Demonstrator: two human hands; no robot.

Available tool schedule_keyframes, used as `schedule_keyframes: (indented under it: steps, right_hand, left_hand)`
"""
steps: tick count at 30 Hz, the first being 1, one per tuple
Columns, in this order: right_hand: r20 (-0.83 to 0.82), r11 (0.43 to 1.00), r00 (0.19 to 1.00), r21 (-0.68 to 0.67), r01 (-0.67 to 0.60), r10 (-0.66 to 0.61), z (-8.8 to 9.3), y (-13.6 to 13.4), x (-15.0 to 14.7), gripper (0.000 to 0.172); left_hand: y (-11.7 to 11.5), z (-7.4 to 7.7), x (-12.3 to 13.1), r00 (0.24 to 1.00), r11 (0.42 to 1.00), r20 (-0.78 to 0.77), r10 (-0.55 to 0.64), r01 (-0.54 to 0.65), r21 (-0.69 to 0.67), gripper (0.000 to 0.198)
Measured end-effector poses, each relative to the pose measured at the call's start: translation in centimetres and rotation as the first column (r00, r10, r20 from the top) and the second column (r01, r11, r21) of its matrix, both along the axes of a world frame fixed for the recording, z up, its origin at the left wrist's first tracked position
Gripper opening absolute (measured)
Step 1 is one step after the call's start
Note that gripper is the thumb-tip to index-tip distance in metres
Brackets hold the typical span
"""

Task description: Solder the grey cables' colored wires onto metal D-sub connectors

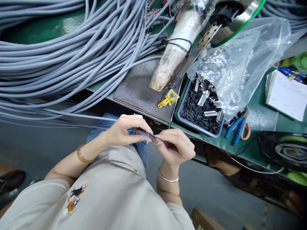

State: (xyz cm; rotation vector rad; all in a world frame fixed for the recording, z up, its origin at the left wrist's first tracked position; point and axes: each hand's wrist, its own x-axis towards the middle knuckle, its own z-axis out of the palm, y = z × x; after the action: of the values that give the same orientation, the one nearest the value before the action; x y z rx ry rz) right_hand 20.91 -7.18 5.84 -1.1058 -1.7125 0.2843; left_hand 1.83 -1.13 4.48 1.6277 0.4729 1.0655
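Note:
My left hand (126, 129) is closed around the stripped end of a grey cable, with thin coloured wires (151, 138) fanning out from its fingertips. My right hand (177, 147) meets it from the right and pinches those wire ends between thumb and forefinger. Both hands hover over my lap, just below the front edge of the green bench (260, 105). The grey cable (100, 119) runs off left toward a large bundle of grey cables (72, 54) lying across the bench.
A dark metal plate (136, 91) carries a wrapped, stained tool (177, 51) and a yellow clip (168, 99). A tray (182, 105) holds black tubing pieces and metal connectors under a clear plastic bag (242, 60). Blue-handled pliers (236, 127) and papers (285, 95) lie at right.

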Motion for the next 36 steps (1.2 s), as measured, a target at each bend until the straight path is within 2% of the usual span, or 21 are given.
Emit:
schedule_keyframes:
  steps: [5,10,18,26,30,36]
  right_hand:
    - [-0.045,0.993,0.999,-0.115,-0.007,0.002,0.7,0.0,0.1,0.02]
    - [-0.096,0.979,0.995,-0.204,-0.025,0.005,1.4,0.3,0.1,0.012]
    - [-0.13,0.962,0.992,-0.272,-0.037,0.002,1.4,0.3,0.2,0.014]
    - [-0.108,0.949,0.994,-0.312,-0.042,0.008,1.9,0.4,0.1,0.013]
    - [-0.195,0.932,0.98,-0.359,-0.043,-0.03,1.6,0.3,-0.2,0.008]
    - [-0.337,0.901,0.931,-0.434,-0.018,-0.143,0.5,-0.2,-1.2,0.006]
  left_hand:
    - [-0.3,0.2,0.0,0.999,0.993,-0.047,-0.027,0.022,-0.114,0.01]
    - [-0.3,1.1,0.0,0.993,0.98,-0.11,-0.034,0.012,-0.196,0.013]
    - [-0.3,1.4,0.0,0.994,0.979,-0.103,-0.039,0.017,-0.204,0.01]
    - [-0.4,1.4,0.1,0.984,0.964,-0.15,-0.099,0.058,-0.258,0.014]
    - [-0.8,1.5,0.6,0.99,0.968,-0.132,-0.047,0.013,-0.252,0.011]
    - [-1.9,2.0,1.6,0.985,0.972,-0.121,0.121,-0.142,-0.186,0.006]
